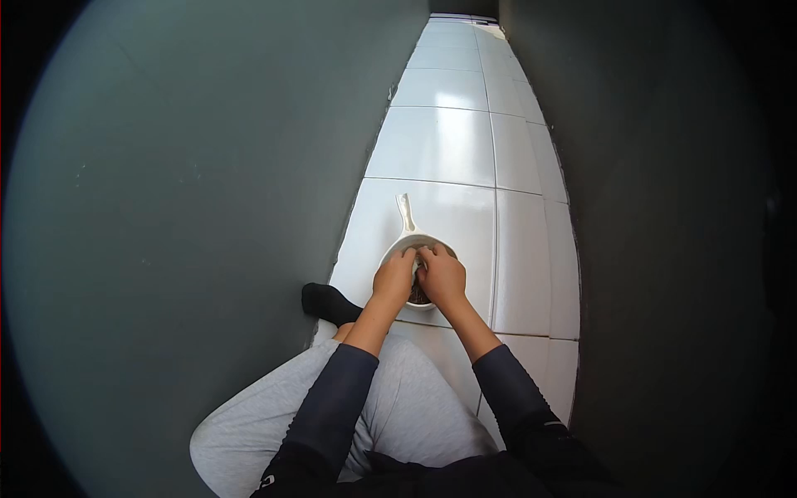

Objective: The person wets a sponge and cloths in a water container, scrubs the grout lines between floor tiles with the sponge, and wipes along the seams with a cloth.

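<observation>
A white round pan-like scoop [406,214] with a long handle rests on the tiled floor in front of me, its handle pointing away. Dark brown material [420,295] shows inside, too small to name. Over the bowl, my left hand [394,278] is closed with its fingertips bent down and inward. Close beside it, my right hand [443,274] is closed the same way, and the fingertips of both nearly meet. Whatever lies between the fingers is mostly hidden; I cannot make it out.
Glossy white floor tiles [432,145] run away from me in a narrow strip. A dark grey wall [191,183] stands on the left and another wall [664,207] on the right. My crossed leg [274,398] and black-socked foot [330,304] are at the near left.
</observation>
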The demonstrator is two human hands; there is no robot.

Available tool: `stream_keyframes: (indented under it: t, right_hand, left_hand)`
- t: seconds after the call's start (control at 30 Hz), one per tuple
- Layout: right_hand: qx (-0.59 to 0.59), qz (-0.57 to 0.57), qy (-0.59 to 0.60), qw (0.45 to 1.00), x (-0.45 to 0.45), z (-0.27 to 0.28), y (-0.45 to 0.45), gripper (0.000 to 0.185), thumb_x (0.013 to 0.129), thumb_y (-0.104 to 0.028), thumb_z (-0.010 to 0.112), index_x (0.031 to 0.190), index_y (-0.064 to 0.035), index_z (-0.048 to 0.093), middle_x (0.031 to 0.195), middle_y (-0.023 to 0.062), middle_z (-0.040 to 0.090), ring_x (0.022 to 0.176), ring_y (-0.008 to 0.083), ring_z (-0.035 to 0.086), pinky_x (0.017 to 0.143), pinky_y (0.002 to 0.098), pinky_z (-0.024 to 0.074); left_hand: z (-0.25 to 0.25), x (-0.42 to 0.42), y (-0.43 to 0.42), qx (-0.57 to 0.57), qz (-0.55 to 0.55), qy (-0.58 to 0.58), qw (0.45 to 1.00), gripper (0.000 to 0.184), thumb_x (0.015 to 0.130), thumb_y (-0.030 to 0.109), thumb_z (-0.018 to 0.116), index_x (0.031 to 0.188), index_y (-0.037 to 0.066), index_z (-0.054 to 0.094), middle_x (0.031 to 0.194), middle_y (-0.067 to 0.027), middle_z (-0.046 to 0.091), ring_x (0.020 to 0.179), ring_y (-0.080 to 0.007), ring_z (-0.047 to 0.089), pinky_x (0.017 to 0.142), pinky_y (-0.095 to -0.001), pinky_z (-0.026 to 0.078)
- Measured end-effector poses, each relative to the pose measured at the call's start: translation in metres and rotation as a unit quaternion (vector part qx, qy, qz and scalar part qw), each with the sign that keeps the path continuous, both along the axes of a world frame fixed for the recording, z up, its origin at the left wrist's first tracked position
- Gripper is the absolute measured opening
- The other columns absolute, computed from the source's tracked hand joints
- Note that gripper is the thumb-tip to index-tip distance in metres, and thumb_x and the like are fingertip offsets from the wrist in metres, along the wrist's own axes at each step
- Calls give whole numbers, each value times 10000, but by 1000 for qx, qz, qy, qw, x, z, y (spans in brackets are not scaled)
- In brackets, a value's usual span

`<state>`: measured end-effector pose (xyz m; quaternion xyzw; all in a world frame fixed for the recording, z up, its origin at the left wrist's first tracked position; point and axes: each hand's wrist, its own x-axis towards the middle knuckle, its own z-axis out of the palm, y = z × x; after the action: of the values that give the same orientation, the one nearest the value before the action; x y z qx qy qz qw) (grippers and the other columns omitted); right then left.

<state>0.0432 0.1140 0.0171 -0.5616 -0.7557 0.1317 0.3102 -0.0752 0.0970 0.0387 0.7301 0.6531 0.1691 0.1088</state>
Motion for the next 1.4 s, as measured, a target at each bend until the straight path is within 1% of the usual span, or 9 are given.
stream_keyframes:
  t: [0.13, 0.33, 0.4, 0.53, 0.63, 0.8, 0.93, 1.13, 1.4]
  right_hand:
    - [-26, -4, -27, 999, -1, 1, 0, 235, 711, -134, 637, 944, -146, 665, 901, 92, 603, 747, 299, 628, 639, 413, 514]
    - [-10, -10, 2, 1000, -1, -5, 2, 206, 720, -143, 628, 924, -144, 658, 887, 91, 598, 722, 304, 627, 617, 414, 510]
    - [-6, -15, 6, 1000, -1, -4, 1, 202, 722, -143, 625, 922, -140, 652, 887, 93, 597, 724, 305, 626, 617, 416, 509]
    - [2, -14, 12, 1000, -1, -2, 0, 208, 727, -136, 619, 934, -136, 641, 891, 99, 596, 724, 307, 625, 618, 419, 509]
    - [25, -12, 27, 999, 0, -3, 0, 190, 722, -120, 613, 911, -122, 632, 893, 106, 590, 696, 315, 624, 598, 426, 511]
    - [56, -11, 50, 997, 0, -6, 0, 171, 719, -97, 601, 888, -108, 629, 886, 112, 582, 667, 324, 621, 578, 431, 514]
    - [51, -15, 51, 997, -1, -5, 0, 181, 726, -87, 592, 901, -106, 631, 892, 117, 586, 666, 326, 620, 579, 428, 516]
    - [67, -21, 61, 996, -1, -2, -1, 194, 735, -93, 592, 925, -105, 627, 908, 129, 590, 676, 328, 622, 579, 429, 517]
    - [72, -23, 78, 994, -1, -3, -1, 187, 740, -105, 604, 925, -100, 624, 903, 136, 587, 694, 322, 623, 587, 419, 516]
  left_hand:
    - [-5, 3, 5, -73, 11, -2, 997, 253, 790, 31, 524, 1043, 18, 516, 1011, -213, 565, 945, -408, 573, 801, -468, 479]
    - [-3, -2, 16, -197, -21, 37, 980, 488, 792, 112, 529, 1267, 22, 461, 1254, -276, 457, 1129, -433, 480, 925, -432, 431]
    - [1, -9, 18, -245, -33, -51, 968, 509, 773, 58, 525, 1279, 31, 484, 1261, -262, 486, 1120, -399, 510, 925, -395, 437]
    - [5, -15, 16, -245, -47, -99, 963, 439, 746, 12, 556, 1185, 29, 568, 1197, -227, 556, 1079, -363, 551, 900, -387, 451]
    - [-7, -10, 7, -113, -2, -114, 987, 382, 713, -17, 595, 1090, 33, 624, 1087, -191, 617, 1013, -345, 586, 862, -407, 467]
    - [-4, 2, 4, -33, 8, 29, 999, 235, 711, 13, 615, 942, 14, 576, 932, -181, 597, 930, -364, 580, 803, -454, 477]
    - [-22, -4, 9, 52, -60, 96, 992, 181, 772, 15, 566, 946, 11, 518, 914, -187, 583, 917, -368, 588, 773, -456, 495]
    - [-10, -2, 14, -71, -49, 33, 996, 336, 769, -11, 541, 1088, -10, 437, 996, -224, 553, 930, -409, 566, 770, -468, 488]
    - [-4, -1, 4, -43, -63, -25, 997, 437, 815, 109, 546, 1209, 2, 389, 1184, -278, 411, 1133, -483, 405, 934, -511, 402]
